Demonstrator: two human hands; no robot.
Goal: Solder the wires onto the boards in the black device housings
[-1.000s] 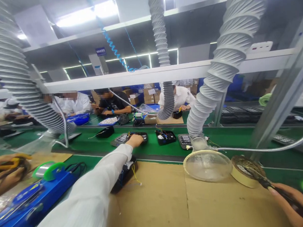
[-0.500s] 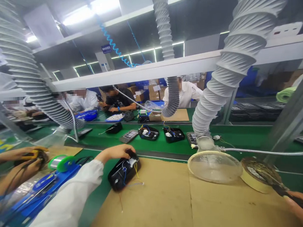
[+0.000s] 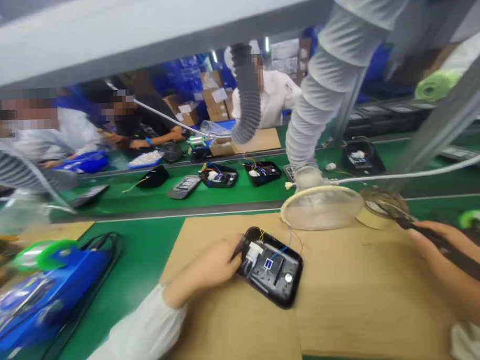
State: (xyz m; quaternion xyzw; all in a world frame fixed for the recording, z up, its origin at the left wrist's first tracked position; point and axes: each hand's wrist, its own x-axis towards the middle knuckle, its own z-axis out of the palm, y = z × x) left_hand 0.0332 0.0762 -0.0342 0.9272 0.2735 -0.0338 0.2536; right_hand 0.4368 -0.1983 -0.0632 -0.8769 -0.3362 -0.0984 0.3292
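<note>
My left hand (image 3: 211,267) grips the near-left edge of a black plastic housing (image 3: 272,271), its fingers closed over the rim. The housing lies open side up on the cardboard sheet (image 3: 347,313). Inside it I see a white connector, a small blue-and-white part and thin yellow and blue wires that trail over the far rim. On the right, my right hand (image 3: 449,251) is wrapped around the dark handle of a soldering iron (image 3: 433,239). Its tip points into a round tin of metal wool (image 3: 386,202), with tape-like yellow sides; contact is blurred.
A clear fume hood (image 3: 323,208) on a ribbed hose stands behind the cardboard. Blue solder stand (image 3: 51,297) and green spool (image 3: 46,255) sit left. Several housings, such as this one (image 3: 262,172), line the green belt (image 3: 178,208). Co-workers sit opposite; another person's hand shows far left.
My left hand has brought the black housing rightward onto the cardboard and turned it. My view has tipped down and shifted. The soldering iron stays at the tin.
</note>
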